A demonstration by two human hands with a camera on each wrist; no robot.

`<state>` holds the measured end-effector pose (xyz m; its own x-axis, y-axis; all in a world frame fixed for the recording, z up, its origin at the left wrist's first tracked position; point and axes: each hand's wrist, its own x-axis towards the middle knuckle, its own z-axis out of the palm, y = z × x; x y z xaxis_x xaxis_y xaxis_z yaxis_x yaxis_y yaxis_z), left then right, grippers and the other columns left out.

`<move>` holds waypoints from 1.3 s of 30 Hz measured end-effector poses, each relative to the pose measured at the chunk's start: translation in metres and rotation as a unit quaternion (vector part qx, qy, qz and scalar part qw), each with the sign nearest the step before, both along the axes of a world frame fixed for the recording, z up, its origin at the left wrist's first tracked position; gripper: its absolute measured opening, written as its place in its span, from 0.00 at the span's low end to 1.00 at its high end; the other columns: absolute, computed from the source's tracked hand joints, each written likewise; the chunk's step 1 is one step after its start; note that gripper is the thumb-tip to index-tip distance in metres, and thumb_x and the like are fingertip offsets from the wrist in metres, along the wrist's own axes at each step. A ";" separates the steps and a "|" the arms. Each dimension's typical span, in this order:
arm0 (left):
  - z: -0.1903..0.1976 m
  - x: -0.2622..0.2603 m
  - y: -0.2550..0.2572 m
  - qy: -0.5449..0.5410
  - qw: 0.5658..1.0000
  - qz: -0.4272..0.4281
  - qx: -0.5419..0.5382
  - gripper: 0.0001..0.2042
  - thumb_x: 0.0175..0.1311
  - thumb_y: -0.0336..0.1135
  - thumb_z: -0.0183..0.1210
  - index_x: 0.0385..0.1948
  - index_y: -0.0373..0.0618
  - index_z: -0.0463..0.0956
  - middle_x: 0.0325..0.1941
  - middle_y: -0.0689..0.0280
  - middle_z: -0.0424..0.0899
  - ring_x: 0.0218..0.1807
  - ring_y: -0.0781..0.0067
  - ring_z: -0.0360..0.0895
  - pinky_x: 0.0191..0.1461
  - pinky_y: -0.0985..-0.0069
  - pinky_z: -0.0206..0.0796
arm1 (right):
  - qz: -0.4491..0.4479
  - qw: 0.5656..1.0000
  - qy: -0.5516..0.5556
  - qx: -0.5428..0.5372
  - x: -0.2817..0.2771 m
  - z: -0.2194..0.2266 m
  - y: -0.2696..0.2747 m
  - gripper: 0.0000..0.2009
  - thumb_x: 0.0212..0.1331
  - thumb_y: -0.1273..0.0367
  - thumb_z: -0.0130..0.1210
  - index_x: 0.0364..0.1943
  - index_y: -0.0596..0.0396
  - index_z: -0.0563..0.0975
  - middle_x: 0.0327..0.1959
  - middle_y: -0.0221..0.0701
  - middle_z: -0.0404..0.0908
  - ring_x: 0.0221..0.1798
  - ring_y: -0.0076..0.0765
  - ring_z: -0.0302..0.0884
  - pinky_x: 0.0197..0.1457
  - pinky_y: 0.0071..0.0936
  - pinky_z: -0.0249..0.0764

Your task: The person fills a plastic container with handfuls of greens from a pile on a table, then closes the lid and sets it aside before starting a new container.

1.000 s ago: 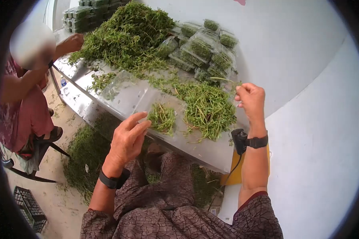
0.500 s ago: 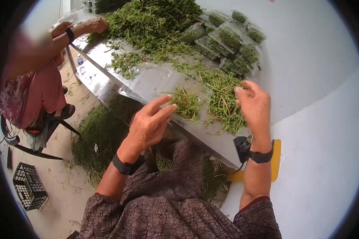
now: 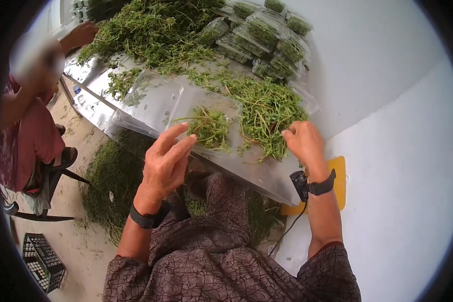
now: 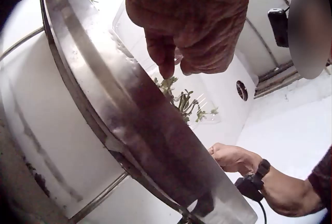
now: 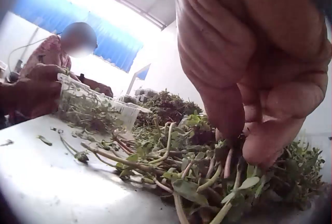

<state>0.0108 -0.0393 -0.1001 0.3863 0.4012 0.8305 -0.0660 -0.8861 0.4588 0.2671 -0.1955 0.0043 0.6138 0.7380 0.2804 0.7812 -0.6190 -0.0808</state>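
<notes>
A small clear plastic box (image 3: 234,118) filled with leafy green sprigs (image 3: 210,127) lies near the table's front edge. My left hand (image 3: 166,163) is at its left side, index and middle fingers extended to the box rim; the thumb is hidden in the head view. To the right is a loose heap of green stems (image 3: 267,113). My right hand (image 3: 305,146) reaches down to the heap's right edge. In the right wrist view, thumb and fingertips (image 5: 259,148) pinch stems (image 5: 228,161) in the heap.
Behind stands a large mound of greens (image 3: 151,35), with packed clear boxes (image 3: 259,32) stacked beside it by the wall. Another person (image 3: 30,126) sits at the left. More greens (image 3: 110,186) and a black crate (image 3: 43,261) are on the floor.
My right hand held a long stem up over the heap; now it is lower, pinching in the heap. A stem now sticks out at the box's left. The left hand has stayed by the box.
</notes>
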 end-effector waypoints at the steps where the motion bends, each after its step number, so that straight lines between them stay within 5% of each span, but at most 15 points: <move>1: 0.000 0.000 0.000 0.001 1.000 -0.002 -0.001 0.16 0.52 0.16 0.61 0.43 0.40 0.80 0.53 0.53 0.78 0.36 0.61 0.82 0.39 0.70 0.75 | 0.005 1.000 0.026 0.017 0.001 0.000 0.001 0.13 0.50 0.64 0.60 0.19 0.62 0.76 0.21 0.48 0.77 0.27 0.59 0.76 0.31 0.48 0.70; 6: 0.000 0.001 0.003 -0.005 1.000 -0.002 0.010 0.16 0.51 0.15 0.60 0.43 0.40 0.79 0.52 0.53 0.79 0.36 0.60 0.82 0.38 0.71 0.75 | 0.025 0.995 0.064 0.079 0.012 0.003 -0.003 0.10 0.49 0.68 0.56 0.21 0.62 0.78 0.20 0.47 0.77 0.25 0.55 0.77 0.29 0.43 0.71; 14: 0.001 0.001 0.002 -0.005 1.000 -0.005 0.007 0.16 0.51 0.15 0.60 0.43 0.40 0.79 0.53 0.53 0.79 0.36 0.60 0.82 0.39 0.71 0.75 | -0.017 0.943 0.218 0.249 -0.003 0.053 -0.008 0.10 0.56 0.69 0.56 0.25 0.63 0.81 0.14 0.29 0.77 0.17 0.20 0.74 0.21 0.23 0.67; 16: 0.002 0.001 0.001 -0.008 1.000 -0.006 0.003 0.16 0.51 0.15 0.60 0.43 0.40 0.79 0.53 0.53 0.79 0.36 0.60 0.82 0.39 0.71 0.75 | -0.014 0.933 0.232 0.275 -0.007 0.060 -0.007 0.10 0.57 0.69 0.56 0.27 0.63 0.81 0.16 0.28 0.77 0.18 0.20 0.75 0.21 0.20 0.67; 18: 0.001 -0.003 0.000 0.028 0.999 -0.013 -0.039 0.17 0.54 0.13 0.59 0.44 0.42 0.80 0.56 0.55 0.78 0.48 0.58 0.82 0.44 0.69 0.76 | -0.003 0.921 0.249 0.298 -0.012 0.068 -0.004 0.10 0.59 0.69 0.55 0.30 0.64 0.80 0.18 0.27 0.77 0.19 0.19 0.76 0.20 0.17 0.66; 28: -0.002 -0.001 0.000 0.016 0.999 -0.028 -0.044 0.16 0.55 0.15 0.60 0.44 0.42 0.80 0.56 0.55 0.78 0.40 0.63 0.83 0.39 0.70 0.76 | 0.139 0.852 0.316 0.395 -0.058 0.095 0.022 0.12 0.62 0.67 0.56 0.37 0.66 0.80 0.24 0.30 0.80 0.21 0.20 0.78 0.21 0.13 0.68; 34: -0.002 -0.001 0.001 0.020 0.999 -0.023 -0.028 0.16 0.55 0.15 0.60 0.45 0.42 0.79 0.56 0.55 0.78 0.40 0.63 0.83 0.39 0.70 0.76 | 0.213 0.846 0.404 0.275 -0.093 0.053 0.048 0.10 0.63 0.68 0.57 0.38 0.63 0.80 0.25 0.30 0.81 0.23 0.19 0.79 0.21 0.13 0.69; 37: 0.000 -0.002 0.001 0.027 0.999 -0.018 -0.028 0.17 0.53 0.15 0.60 0.45 0.42 0.79 0.56 0.55 0.78 0.40 0.63 0.83 0.39 0.71 0.76 | 0.165 0.854 0.435 0.232 -0.099 0.032 0.054 0.09 0.62 0.69 0.58 0.40 0.62 0.81 0.26 0.32 0.82 0.26 0.21 0.80 0.25 0.19 0.72; 39: 0.000 -0.003 0.001 0.026 0.999 -0.021 -0.030 0.18 0.52 0.14 0.60 0.45 0.42 0.79 0.56 0.55 0.78 0.39 0.63 0.83 0.39 0.71 0.76 | 0.168 0.881 0.354 0.264 -0.091 0.016 0.052 0.09 0.61 0.70 0.58 0.41 0.61 0.81 0.25 0.33 0.82 0.27 0.22 0.81 0.28 0.22 0.73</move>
